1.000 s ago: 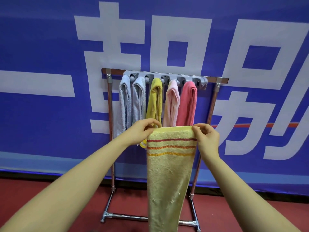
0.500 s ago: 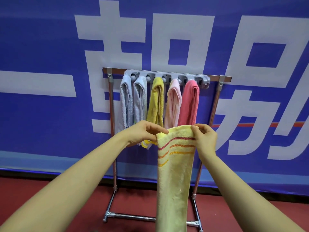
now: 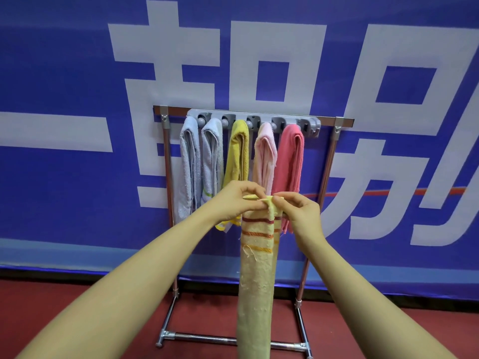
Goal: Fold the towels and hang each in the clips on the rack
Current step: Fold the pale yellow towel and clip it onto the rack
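A pale yellow towel (image 3: 256, 275) with red and orange stripes hangs long and narrow in front of me, folded lengthwise. My left hand (image 3: 233, 200) and my right hand (image 3: 298, 211) pinch its top edge, their fingertips almost touching. Behind stands the metal rack (image 3: 329, 161) with a grey clip bar (image 3: 259, 117). Several folded towels hang from the clips: two light grey towels (image 3: 202, 161), a mustard towel (image 3: 237, 154), a light pink towel (image 3: 264, 154) and a coral towel (image 3: 290, 156). The rightmost clip (image 3: 309, 125) holds nothing.
A blue banner (image 3: 77, 73) with large white characters covers the wall behind the rack. The floor (image 3: 77, 320) is dark red. The rack's base bars (image 3: 202, 338) lie on the floor near the hanging towel's lower end.
My hands have come together, bringing the two top corners of the striped towel to meet. The towel went from a wide panel to a narrow folded strip.
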Available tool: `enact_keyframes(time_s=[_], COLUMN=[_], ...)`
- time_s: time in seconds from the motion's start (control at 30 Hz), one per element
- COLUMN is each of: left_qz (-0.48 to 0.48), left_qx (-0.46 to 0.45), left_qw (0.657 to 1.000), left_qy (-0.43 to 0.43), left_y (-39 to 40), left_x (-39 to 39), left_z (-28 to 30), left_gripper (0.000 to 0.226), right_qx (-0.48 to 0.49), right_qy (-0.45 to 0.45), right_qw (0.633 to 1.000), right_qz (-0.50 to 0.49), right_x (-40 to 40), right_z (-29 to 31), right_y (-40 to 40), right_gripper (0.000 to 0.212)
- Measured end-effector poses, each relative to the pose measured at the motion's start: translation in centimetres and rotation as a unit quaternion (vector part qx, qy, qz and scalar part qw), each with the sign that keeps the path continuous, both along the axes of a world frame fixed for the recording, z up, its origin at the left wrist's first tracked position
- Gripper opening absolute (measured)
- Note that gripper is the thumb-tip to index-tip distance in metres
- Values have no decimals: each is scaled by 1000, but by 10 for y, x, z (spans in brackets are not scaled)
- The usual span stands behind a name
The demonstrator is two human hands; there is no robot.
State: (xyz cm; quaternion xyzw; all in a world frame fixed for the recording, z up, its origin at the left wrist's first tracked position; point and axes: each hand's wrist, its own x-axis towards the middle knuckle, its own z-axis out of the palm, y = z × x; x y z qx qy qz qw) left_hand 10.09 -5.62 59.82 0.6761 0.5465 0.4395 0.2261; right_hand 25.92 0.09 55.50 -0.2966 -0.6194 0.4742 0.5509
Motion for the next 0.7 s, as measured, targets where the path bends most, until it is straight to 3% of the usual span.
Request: enact_keyframes(time_s=[0.3, 0.47, 0.7], left_qz=[24, 54, 7], left_qx=[28, 47, 29], left_qw=[999, 997, 999], left_qy=[-11, -4, 34], left_y=[2, 3, -2], left_x=[10, 8, 3], left_z=[0, 0, 0], left_gripper=[15, 11, 10], right_qx=[-22, -15, 16], right_qy=[27, 7, -4], right_qw=[998, 992, 998], right_qz=[62, 127, 54], right_x=[0, 2, 3], right_z=[5, 2, 8], right_y=[-8, -9, -9], right_gripper=[7, 20, 13])
